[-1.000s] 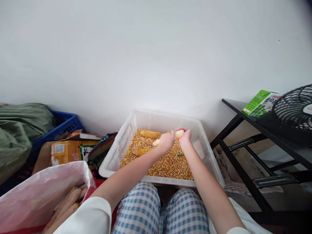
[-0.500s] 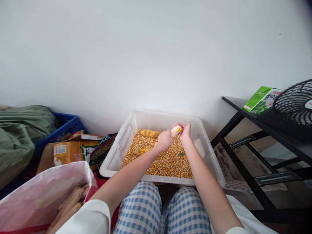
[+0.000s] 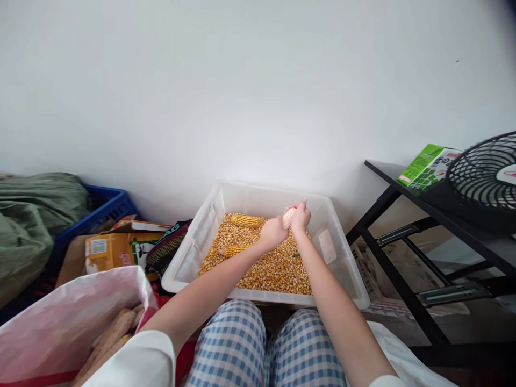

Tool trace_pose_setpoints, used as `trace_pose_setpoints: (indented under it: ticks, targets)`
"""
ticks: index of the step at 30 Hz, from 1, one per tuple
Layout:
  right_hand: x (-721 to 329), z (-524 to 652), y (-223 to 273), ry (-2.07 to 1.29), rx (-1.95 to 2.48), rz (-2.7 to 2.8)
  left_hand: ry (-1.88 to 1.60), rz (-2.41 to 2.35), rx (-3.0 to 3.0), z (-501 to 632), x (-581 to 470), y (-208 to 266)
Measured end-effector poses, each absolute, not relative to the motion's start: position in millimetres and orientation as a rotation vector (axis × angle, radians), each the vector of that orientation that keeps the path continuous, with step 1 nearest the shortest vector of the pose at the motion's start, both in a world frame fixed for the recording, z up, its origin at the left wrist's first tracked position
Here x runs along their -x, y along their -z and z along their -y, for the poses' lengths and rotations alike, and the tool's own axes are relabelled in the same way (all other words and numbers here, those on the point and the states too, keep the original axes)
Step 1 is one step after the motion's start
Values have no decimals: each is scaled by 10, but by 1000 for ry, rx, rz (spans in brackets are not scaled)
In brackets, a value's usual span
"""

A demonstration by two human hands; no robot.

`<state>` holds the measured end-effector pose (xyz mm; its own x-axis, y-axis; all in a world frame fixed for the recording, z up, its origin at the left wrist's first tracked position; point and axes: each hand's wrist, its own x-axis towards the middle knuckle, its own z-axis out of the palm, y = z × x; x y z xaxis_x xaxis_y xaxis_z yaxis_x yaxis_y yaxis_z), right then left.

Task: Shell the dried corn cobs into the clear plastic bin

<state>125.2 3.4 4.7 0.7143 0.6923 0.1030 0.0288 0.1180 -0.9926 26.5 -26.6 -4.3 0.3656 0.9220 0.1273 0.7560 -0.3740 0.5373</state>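
Two yellow cobs lie in the clear tub (image 3: 262,200) on loose kernels (image 3: 274,277): the lower cob (image 3: 235,250), with a pale stub at its left end, and the upper cob (image 3: 245,221), covered in tight rows. To their right, over the kernels, the held cob (image 3: 287,218) is pale and looks stripped on the side that shows. The left hand (image 3: 274,231) has its fingers curled round the near end; the right hand (image 3: 300,217) is closed against the other end, thumb up.

At far left the green sack (image 3: 40,209) is cut off by the picture's edge. Brown things in the white and red bag (image 3: 52,328) are partly covered by a sleeve and hard to count. The left forearm covers the lower cob's right end, and both hands hide much of the held cob. The fan (image 3: 484,172) runs out of view at right.

Counting across: one sack, one blue crate (image 3: 107,209), one bag, one tub, three cobs in or over it, one green scrap (image 3: 296,255) on the kernels, then one green and white box (image 3: 429,166) and one fan on the black bench (image 3: 382,171).
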Motion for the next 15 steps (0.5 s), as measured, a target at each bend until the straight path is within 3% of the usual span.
trace_pose_setpoints:
  ticks: [4, 7, 15]
  targets:
    - [-1342, -11, -108, -989, 1186, 554, -560, -1057, -1881, 120, -184, 51]
    - [-1407, 18, -159, -1227, 1065, 440, -688, -1015, -1879, 45, -152, 31]
    - [-1232, -6, -113, -1152, 1049, 444, -704, -1168, -2106, 79, -163, 51]
